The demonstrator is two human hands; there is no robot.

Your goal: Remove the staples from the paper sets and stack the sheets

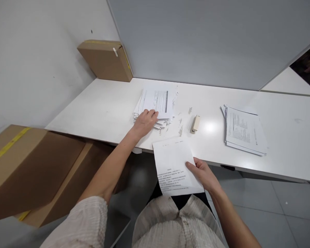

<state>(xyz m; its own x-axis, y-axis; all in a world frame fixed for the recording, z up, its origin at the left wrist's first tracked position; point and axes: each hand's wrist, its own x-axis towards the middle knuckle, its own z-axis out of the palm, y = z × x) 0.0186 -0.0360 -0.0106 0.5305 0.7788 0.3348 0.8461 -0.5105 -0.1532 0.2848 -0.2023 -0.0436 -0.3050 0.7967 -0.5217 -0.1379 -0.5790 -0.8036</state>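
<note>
The white desk (105,110) serves as the landmark. Near its front edge, left of centre, lies a loose stack of printed papers (157,103), fanned a little at its near side. The left hand (145,121) rests on the near left corner of that stack, palm down, fingers spread flat on the top sheets and gripping nothing.

The right hand (203,174) is off the desk, just in front of its front edge, and pinches a single printed sheet (174,165) at the sheet's right edge, thumb on top and fingers underneath. The sheet's far edge overlaps the desk's front edge; its near part, carrying lines of text, hangs over the person's lap. The two hands are well apart, the left one farther onto the desk and the right one nearer the body.

A cream stapler (195,124) lies on the desk between the left stack and a second pile of printed papers (244,131) toward the desk's right. A cardboard box (107,60) leans in the desk's far left corner, and larger cardboard boxes (33,168) stand off its left end.
</note>
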